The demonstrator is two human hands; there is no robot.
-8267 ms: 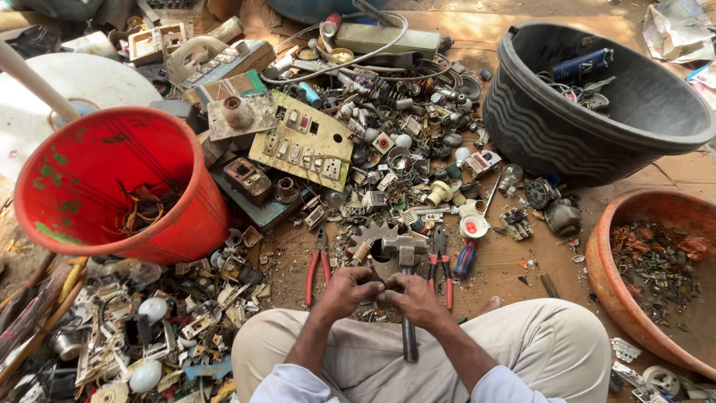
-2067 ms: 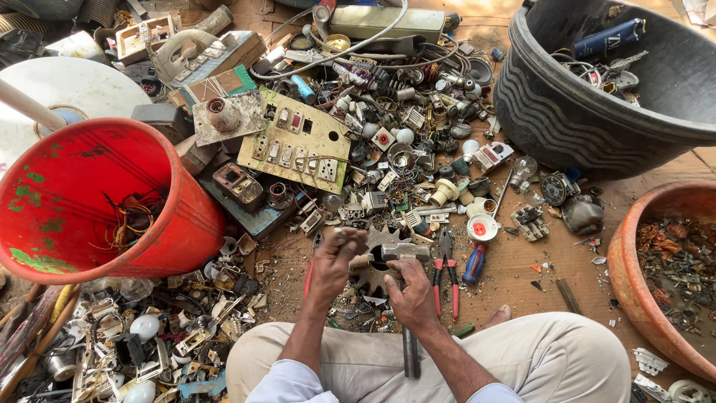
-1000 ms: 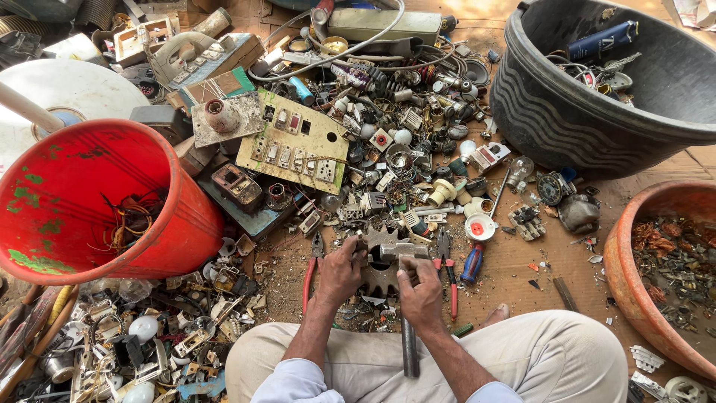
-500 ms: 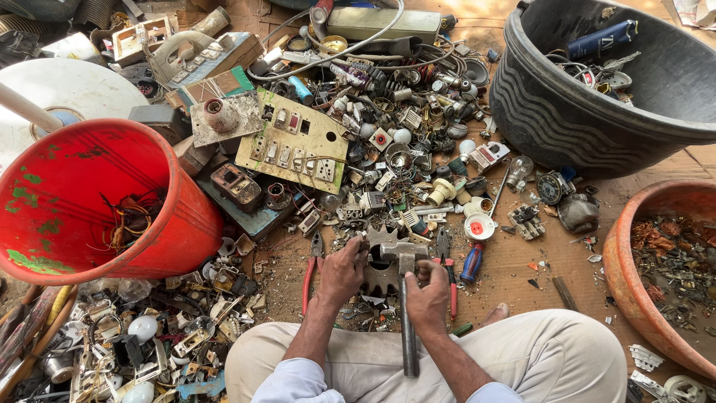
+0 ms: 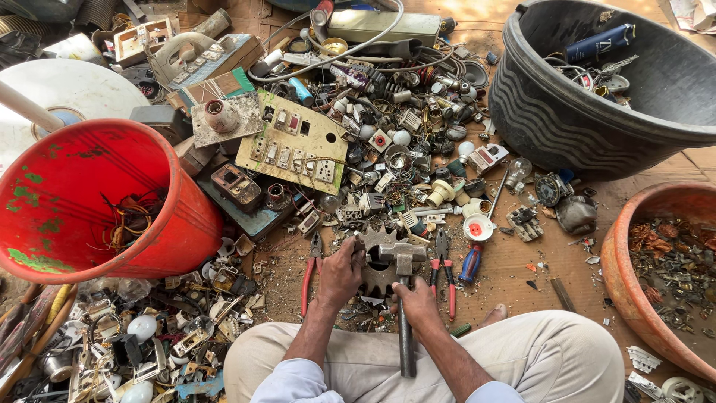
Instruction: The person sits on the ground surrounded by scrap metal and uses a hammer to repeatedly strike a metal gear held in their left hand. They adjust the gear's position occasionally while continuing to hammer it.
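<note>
nearby, red pliers (beside gear)

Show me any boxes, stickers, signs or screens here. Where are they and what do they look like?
No signs or screens.
Blue can: lies in the black tub, top right; a dark blue cylinder with white markings.
Switch board: flat yellowish panel, above the left hand, with rows of switches.
Paper: crumpled white sheets, top right corner.

The scene is viewed by one head-worn camera (no second view is shared), aimed steeply down at the ground. The lap is cut off at 6 o'clock; scrap is spread toward 12 o'clock, seen at arm's reach.
</note>
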